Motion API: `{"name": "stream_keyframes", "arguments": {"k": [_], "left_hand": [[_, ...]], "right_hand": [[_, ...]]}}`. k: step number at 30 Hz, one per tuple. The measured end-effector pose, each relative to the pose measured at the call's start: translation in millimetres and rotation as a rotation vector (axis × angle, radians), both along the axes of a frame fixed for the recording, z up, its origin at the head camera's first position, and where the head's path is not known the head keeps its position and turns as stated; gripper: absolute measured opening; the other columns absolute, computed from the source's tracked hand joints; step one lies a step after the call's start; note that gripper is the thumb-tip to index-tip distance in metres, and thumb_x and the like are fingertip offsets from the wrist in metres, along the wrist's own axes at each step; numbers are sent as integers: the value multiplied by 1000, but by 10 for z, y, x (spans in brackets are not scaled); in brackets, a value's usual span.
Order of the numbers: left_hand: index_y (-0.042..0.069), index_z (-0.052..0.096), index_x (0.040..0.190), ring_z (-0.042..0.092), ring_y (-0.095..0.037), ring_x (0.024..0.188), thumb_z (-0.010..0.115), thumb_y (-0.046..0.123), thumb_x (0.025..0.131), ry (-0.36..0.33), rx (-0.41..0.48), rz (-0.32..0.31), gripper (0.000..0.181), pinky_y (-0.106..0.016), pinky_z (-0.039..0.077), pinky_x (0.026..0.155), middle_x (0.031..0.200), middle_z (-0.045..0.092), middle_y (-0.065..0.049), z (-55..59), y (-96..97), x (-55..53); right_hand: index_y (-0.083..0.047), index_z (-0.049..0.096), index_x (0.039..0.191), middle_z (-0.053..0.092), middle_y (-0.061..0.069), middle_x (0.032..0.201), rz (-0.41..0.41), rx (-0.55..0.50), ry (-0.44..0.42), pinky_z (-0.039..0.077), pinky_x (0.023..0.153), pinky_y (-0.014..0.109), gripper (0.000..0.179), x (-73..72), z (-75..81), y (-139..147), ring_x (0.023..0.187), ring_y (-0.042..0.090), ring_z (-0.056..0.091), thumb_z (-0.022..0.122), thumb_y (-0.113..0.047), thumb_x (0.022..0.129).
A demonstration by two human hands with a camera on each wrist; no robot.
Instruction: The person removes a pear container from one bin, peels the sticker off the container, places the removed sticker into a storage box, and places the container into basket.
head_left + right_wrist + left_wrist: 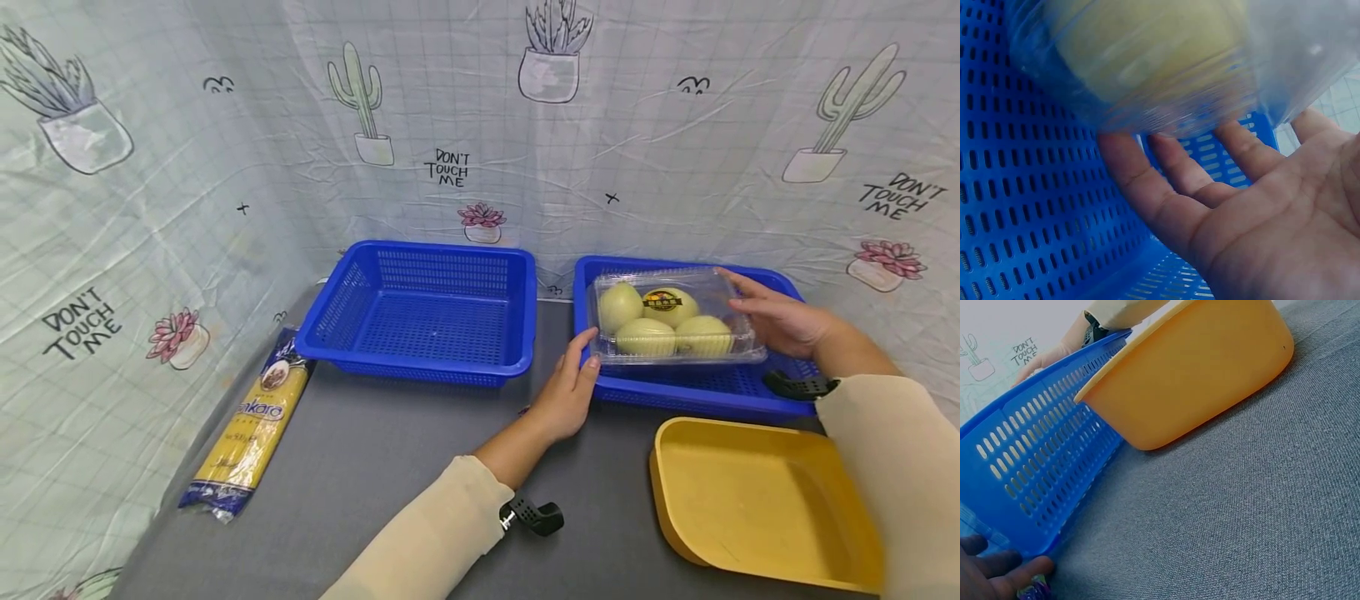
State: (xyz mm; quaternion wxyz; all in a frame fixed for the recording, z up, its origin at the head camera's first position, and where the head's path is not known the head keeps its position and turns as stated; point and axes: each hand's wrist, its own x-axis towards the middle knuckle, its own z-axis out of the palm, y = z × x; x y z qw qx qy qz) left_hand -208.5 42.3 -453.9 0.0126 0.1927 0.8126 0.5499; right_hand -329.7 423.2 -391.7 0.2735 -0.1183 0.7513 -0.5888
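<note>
A clear plastic clamshell box (686, 318) of several pale yellow-green fruits sits tilted at the right blue basket (697, 402), overlapping its rim. My right hand (783, 321) grips the box's right end; in the right wrist view its fingers (1166, 187) curl under the plastic. At the opposite end is my left hand (566, 400), index finger and thumb extended to the box's lower left corner. The left wrist view has its fingers (1004, 569) straight beside the basket's outer wall, near a small shiny purple-green thing (1035, 590).
Another blue basket (431, 329) stands to the left on the grey tabletop (390, 450). Beyond its left side lies a yellow and blue pasta packet (251, 425). A yellow tub (757, 500) is in front of the right basket, under my right forearm. A printed curtain (480, 125) hangs behind.
</note>
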Motion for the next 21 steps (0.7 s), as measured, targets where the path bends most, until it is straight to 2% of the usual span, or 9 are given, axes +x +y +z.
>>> {"name": "stream_keyframes", "arguments": {"k": [3, 5, 7, 8, 10, 12, 14, 16, 21], "left_hand": [[21, 27, 168, 41, -33, 151, 28, 37, 118, -2, 8, -4, 52, -55, 36, 121, 166, 41, -17, -7, 0, -7], [22, 27, 168, 41, -33, 151, 28, 37, 118, -3, 8, -5, 52, -55, 36, 121, 166, 40, -16, -12, 0, -12], [23, 27, 168, 42, -32, 151, 28, 38, 118, -2, 7, -5, 53, -55, 37, 121, 167, 40, -15, -15, -1, -16], [23, 27, 168, 42, -32, 151, 28, 39, 118, -2, 5, -4, 52, -55, 37, 121, 167, 41, -15, -15, -1, -17], [23, 28, 168, 42, -32, 151, 29, 39, 118, -5, 7, -6, 52, -55, 37, 121, 166, 41, -15, -13, -4, -15], [23, 28, 168, 42, -32, 151, 30, 38, 118, -4, 11, -10, 52, -55, 36, 121, 166, 41, -15, -14, -10, -18], [22, 29, 168, 41, -31, 151, 31, 38, 118, -10, 24, -20, 52, -54, 36, 122, 167, 40, -16, -7, -20, -14], [22, 30, 168, 45, -31, 149, 34, 37, 118, -19, 38, -25, 52, -52, 39, 119, 167, 40, -15, -1, -33, -12], [26, 34, 166, 50, -28, 142, 42, 37, 117, -47, 66, -13, 52, -47, 44, 115, 166, 43, -13, 18, -48, -13]], "right_hand": [[-38, -10, 171, -30, 15, 173, -25, 57, 36, 5, 113, 86, 75, -4, 5, -4, 153, 52, 9, 40, -33, 116], [-37, -10, 171, -23, 19, 175, -31, 89, 59, 14, 112, 84, 73, -5, 3, -1, 144, 38, 31, 38, -35, 116], [-36, -9, 172, -19, 22, 175, -40, 108, 72, 17, 111, 82, 72, -5, 2, 1, 133, 25, 39, 37, -37, 116], [-36, -8, 172, -18, 21, 175, -43, 115, 75, 17, 111, 82, 71, -7, 2, 3, 130, 22, 39, 36, -37, 116], [-36, -7, 172, -22, 19, 175, -49, 113, 73, 9, 111, 86, 71, -10, 2, 1, 139, 30, 33, 37, -36, 116], [-36, -6, 172, -26, 17, 174, -52, 109, 66, -1, 108, 89, 72, -16, 4, -7, 150, 44, 14, 38, -35, 116], [-37, -5, 172, -30, 15, 173, -58, 115, 67, -7, 105, 91, 72, -14, 2, -15, 153, 53, -6, 39, -35, 115], [-37, -5, 172, -32, 13, 172, -64, 121, 68, -11, 103, 91, 73, -14, 2, -21, 154, 55, -18, 40, -36, 114], [-34, -5, 173, -35, 13, 171, -85, 120, 79, -17, 102, 89, 75, -25, -6, -19, 153, 53, -27, 41, -36, 113]]}}
